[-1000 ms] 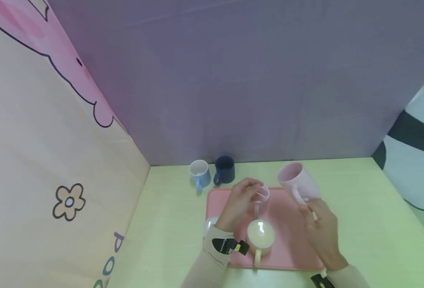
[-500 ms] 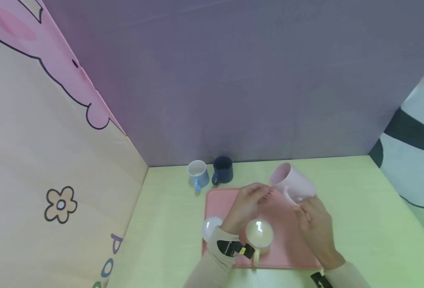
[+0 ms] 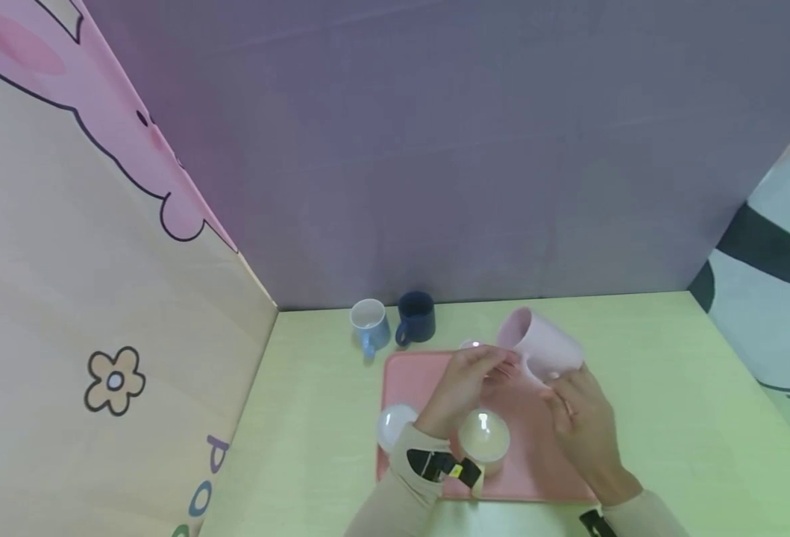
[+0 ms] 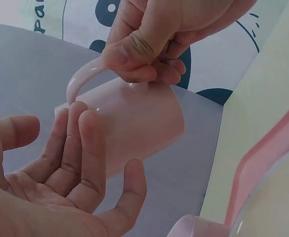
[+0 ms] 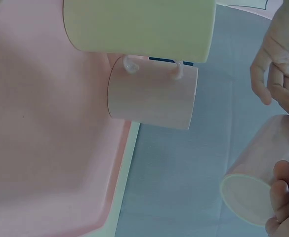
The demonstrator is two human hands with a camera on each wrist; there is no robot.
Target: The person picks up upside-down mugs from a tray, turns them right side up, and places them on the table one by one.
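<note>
My right hand (image 3: pixel 585 429) grips the handle of a pink mug (image 3: pixel 549 350) and holds it tilted above the tray, mouth to the left. Close to its rim is my left hand (image 3: pixel 462 388), palm toward the mug. In the left wrist view the fingers (image 4: pixel 92 148) of that hand are spread, only slightly bent, and overlap the mug (image 4: pixel 144 116); whether they touch it I cannot tell. A second pink mug (image 5: pixel 154 94) stands on the pink tray (image 3: pixel 542 477), mostly hidden behind my left hand in the head view. Nearer stands a yellow mug (image 3: pixel 485 440).
At the tray's left edge sits a white rounded piece (image 3: pixel 396 426), partly covered by my left wrist. A light blue mug (image 3: pixel 371 328) and a dark blue mug (image 3: pixel 416 319) stand behind the tray. A grey wall (image 3: pixel 475 164) closes off the table's back.
The held pink mug has come a little left and tips further over. My left hand has shifted right toward its rim, away from above the second pink mug.
</note>
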